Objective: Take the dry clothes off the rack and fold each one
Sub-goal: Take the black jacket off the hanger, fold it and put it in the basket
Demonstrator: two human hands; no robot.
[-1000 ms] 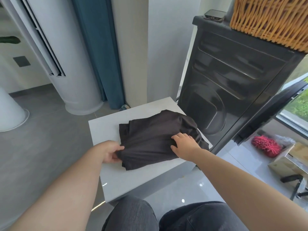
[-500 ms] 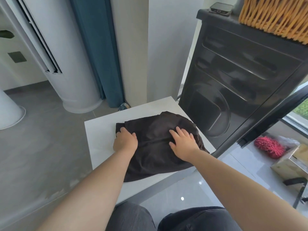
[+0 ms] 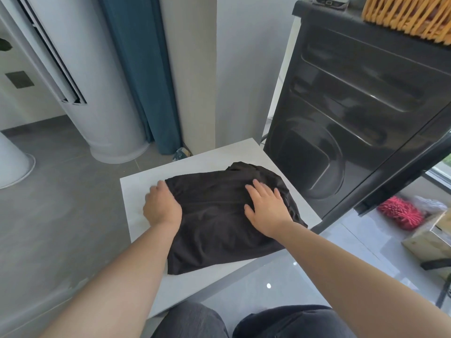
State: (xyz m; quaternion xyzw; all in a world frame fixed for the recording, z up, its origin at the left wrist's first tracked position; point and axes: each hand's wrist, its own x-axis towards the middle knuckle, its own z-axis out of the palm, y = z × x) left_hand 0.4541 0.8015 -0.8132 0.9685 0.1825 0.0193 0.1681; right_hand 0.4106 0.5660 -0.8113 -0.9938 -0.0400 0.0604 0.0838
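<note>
A view looking down from a person's head at a small white counter (image 3: 136,191) with one dark garment (image 3: 219,228) lying on it, folded over into a thick, roughly rectangular bundle. The garment's near edge reaches close to the counter's front. The right hand (image 3: 267,211) lies flat on top of the garment's right half, its fingers (image 3: 258,187) straight and spread, pressing down and holding nothing. The left hand (image 3: 162,207) rests at the garment's left edge, partly on the cloth and partly over the bare counter. Its fingers are bent under and slightly blurred, so it is unclear whether they pinch the edge or only push on it. A black washing machine (image 3: 353,118) stands just behind the counter, with a wicker basket (image 3: 410,18) on top. This piece looks close to finished, with only flattening or a last tuck needed. No drying rack, other clothes or folded pile are in view, so how much remains cannot be judged.
</note>
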